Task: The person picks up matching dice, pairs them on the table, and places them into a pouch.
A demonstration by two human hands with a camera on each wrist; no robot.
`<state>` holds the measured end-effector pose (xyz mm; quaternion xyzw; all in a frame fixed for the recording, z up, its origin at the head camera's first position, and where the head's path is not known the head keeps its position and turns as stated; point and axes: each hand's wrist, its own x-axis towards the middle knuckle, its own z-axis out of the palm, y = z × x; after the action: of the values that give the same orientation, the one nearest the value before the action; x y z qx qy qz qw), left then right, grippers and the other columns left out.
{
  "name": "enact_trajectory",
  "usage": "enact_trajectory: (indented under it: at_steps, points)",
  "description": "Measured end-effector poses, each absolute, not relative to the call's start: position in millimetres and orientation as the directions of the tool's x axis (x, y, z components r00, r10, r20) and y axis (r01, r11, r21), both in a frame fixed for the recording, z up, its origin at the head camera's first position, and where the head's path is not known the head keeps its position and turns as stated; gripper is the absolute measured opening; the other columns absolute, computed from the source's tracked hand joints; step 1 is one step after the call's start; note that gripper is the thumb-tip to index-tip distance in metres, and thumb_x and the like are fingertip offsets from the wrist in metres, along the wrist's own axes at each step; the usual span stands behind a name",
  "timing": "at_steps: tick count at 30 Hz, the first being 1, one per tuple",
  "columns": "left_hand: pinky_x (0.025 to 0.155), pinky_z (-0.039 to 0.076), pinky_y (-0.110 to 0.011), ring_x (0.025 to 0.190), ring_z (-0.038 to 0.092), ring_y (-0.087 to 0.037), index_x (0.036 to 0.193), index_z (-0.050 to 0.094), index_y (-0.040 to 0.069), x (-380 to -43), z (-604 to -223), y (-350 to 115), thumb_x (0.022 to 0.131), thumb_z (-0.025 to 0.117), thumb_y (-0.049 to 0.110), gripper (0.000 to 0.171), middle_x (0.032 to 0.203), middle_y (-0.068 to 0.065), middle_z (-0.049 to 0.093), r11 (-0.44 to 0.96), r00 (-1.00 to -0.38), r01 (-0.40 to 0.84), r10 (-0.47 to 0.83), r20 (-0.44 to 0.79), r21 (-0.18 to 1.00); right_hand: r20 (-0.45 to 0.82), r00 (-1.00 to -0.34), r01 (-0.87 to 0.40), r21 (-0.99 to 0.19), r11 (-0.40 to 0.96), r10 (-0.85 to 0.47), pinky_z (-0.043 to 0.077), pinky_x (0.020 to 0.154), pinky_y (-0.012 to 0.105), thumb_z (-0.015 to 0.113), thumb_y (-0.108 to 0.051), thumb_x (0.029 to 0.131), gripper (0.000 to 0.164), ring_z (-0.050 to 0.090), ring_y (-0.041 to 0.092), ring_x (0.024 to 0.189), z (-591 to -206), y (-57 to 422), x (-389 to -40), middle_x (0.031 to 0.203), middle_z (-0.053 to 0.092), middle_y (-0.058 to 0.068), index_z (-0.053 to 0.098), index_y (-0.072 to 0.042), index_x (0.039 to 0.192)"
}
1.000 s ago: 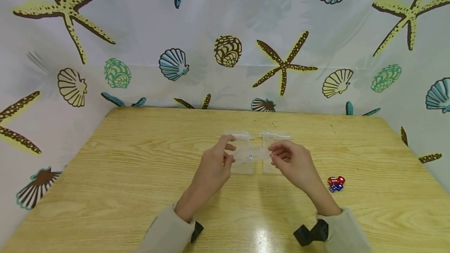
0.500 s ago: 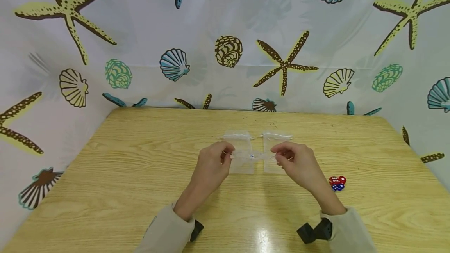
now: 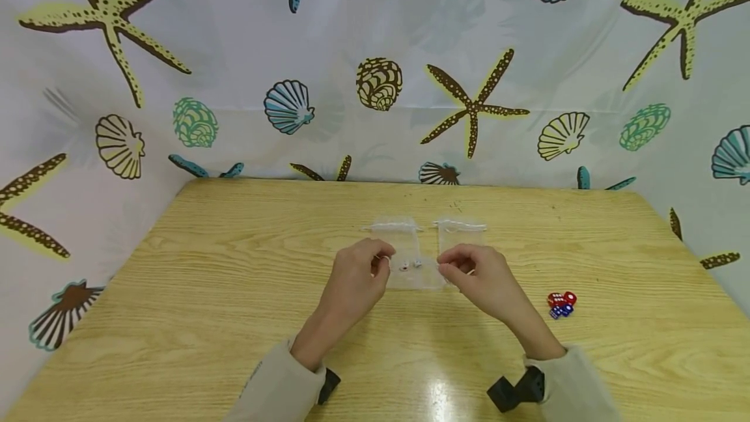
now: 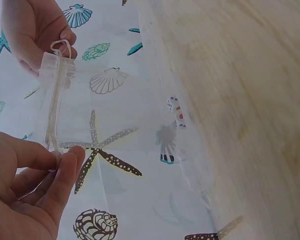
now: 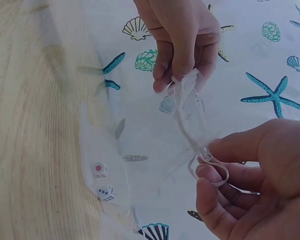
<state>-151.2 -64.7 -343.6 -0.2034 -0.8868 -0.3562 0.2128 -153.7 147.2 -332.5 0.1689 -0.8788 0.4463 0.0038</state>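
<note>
A sheer white drawstring bag (image 4: pixel 120 100) hangs between my two hands, its gathered top edge uppermost. Two white dice (image 5: pixel 99 170) (image 5: pixel 106 193) with pips lie at its lower end. My left hand (image 3: pixel 359 275) pinches one end of the drawstring between thumb and fingertips. At the opposite end, my right hand (image 3: pixel 479 277) pinches the top of the bag, and a loop of cord (image 5: pixel 219 175) sticks out by its fingers. In the head view the dice show between the hands, and the see-through fabric blends with what lies behind it.
Behind the held bag, two more sheer drawstring bags (image 3: pixel 394 230) (image 3: pixel 460 230) lie flat on the wooden table (image 3: pixel 263 233). Several red and blue dice (image 3: pixel 561 305) are clustered right of my right forearm. A shell-print curtain (image 3: pixel 328 51) encloses the back and sides.
My left fingers, spread apart a second ago, have come together on the drawstring. The right hand has shifted a little left, toward the other hand, and a second die has come into view.
</note>
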Motion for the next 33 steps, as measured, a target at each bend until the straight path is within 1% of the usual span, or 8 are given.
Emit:
enact_trajectory:
  at_steps: [4, 7, 14, 17, 20, 24, 29, 33]
  points:
    - [0.060, 0.052, -0.025, 0.069, 0.064, -0.015, 0.089, 0.071, 0.002, -151, -343, -65, 0.086, 0.059, -0.005, 0.014, 0.084, -0.009, 0.070, 0.670, -0.831, 0.507, 0.211, 0.515, 0.543, 0.166, -0.942, -0.307, -0.776, 0.551, -0.290, 0.046, 0.054, 0.024, 0.064, -0.006, 0.089, 0.006, 0.056, 0.011, 0.066, -334, 145, -154, 0.078, 0.065, 0.006, 0.068, -0.003, 0.092]
    - [0.060, 0.052, -0.024, 0.068, 0.064, -0.015, 0.089, 0.071, 0.002, -150, -343, -65, 0.086, 0.059, -0.004, 0.013, 0.083, -0.009, 0.070, 0.672, -0.833, 0.505, 0.214, 0.510, 0.542, 0.165, -0.942, -0.306, -0.783, 0.542, -0.293, 0.045, 0.052, 0.023, 0.062, -0.004, 0.089, 0.005, 0.055, 0.012, 0.064, -335, 146, -153, 0.077, 0.063, 0.006, 0.066, -0.002, 0.091]
    - [0.057, 0.049, -0.021, 0.064, 0.060, -0.012, 0.090, 0.070, 0.001, -151, -343, -65, 0.086, 0.061, -0.003, 0.011, 0.077, -0.007, 0.067, 0.665, -0.841, 0.498, 0.214, 0.496, 0.557, 0.097, -0.943, -0.245, -0.851, 0.465, -0.319, 0.050, 0.049, 0.028, 0.048, -0.006, 0.098, 0.010, 0.061, 0.019, 0.063, -332, 147, -152, 0.086, 0.060, 0.016, 0.053, 0.002, 0.100]
    - [0.055, 0.048, -0.019, 0.060, 0.057, -0.010, 0.091, 0.070, 0.001, -152, -343, -66, 0.087, 0.059, -0.003, 0.012, 0.073, -0.006, 0.066, 0.659, -0.847, 0.492, 0.213, 0.487, 0.569, 0.078, -0.940, -0.226, -0.872, 0.434, -0.332, 0.050, 0.046, 0.030, 0.043, -0.005, 0.100, 0.009, 0.062, 0.024, 0.059, -331, 148, -153, 0.084, 0.059, 0.017, 0.047, 0.003, 0.103]
    - [0.054, 0.047, -0.018, 0.057, 0.055, -0.007, 0.091, 0.071, 0.001, -151, -343, -66, 0.088, 0.057, -0.002, 0.014, 0.072, -0.005, 0.066, 0.651, -0.856, 0.481, 0.206, 0.474, 0.587, 0.064, -0.938, -0.215, -0.880, 0.424, -0.342, 0.049, 0.045, 0.030, 0.042, -0.005, 0.100, 0.009, 0.060, 0.025, 0.056, -331, 150, -155, 0.080, 0.060, 0.016, 0.046, 0.002, 0.105]
    - [0.054, 0.047, -0.018, 0.057, 0.056, -0.007, 0.091, 0.071, 0.002, -152, -342, -67, 0.088, 0.056, -0.002, 0.016, 0.072, -0.005, 0.067, 0.647, -0.866, 0.465, 0.191, 0.461, 0.605, 0.078, -0.926, -0.247, -0.865, 0.436, -0.369, 0.049, 0.051, 0.028, 0.047, -0.007, 0.099, 0.012, 0.059, 0.019, 0.061, -330, 156, -156, 0.083, 0.061, 0.016, 0.051, 0.001, 0.108]
    - [0.053, 0.047, -0.018, 0.056, 0.056, -0.006, 0.091, 0.071, 0.002, -153, -342, -69, 0.088, 0.056, -0.001, 0.015, 0.071, -0.005, 0.067, 0.646, -0.866, 0.462, 0.182, 0.465, 0.608, 0.191, -0.874, -0.430, -0.731, 0.530, -0.446, 0.049, 0.061, 0.024, 0.059, 0.000, 0.090, 0.017, 0.056, 0.010, 0.073, -327, 161, -156, 0.085, 0.061, 0.006, 0.061, -0.002, 0.106]
    - [0.052, 0.047, -0.018, 0.054, 0.054, -0.005, 0.091, 0.071, 0.002, -154, -342, -71, 0.088, 0.056, -0.001, 0.016, 0.070, -0.004, 0.066, 0.649, -0.868, 0.458, 0.179, 0.463, 0.608, 0.244, -0.869, -0.478, -0.642, 0.600, -0.431, 0.046, 0.060, 0.022, 0.065, 0.004, 0.084, 0.021, 0.055, 0.009, 0.073, -326, 161, -156, 0.081, 0.059, 0.001, 0.064, -0.005, 0.102]
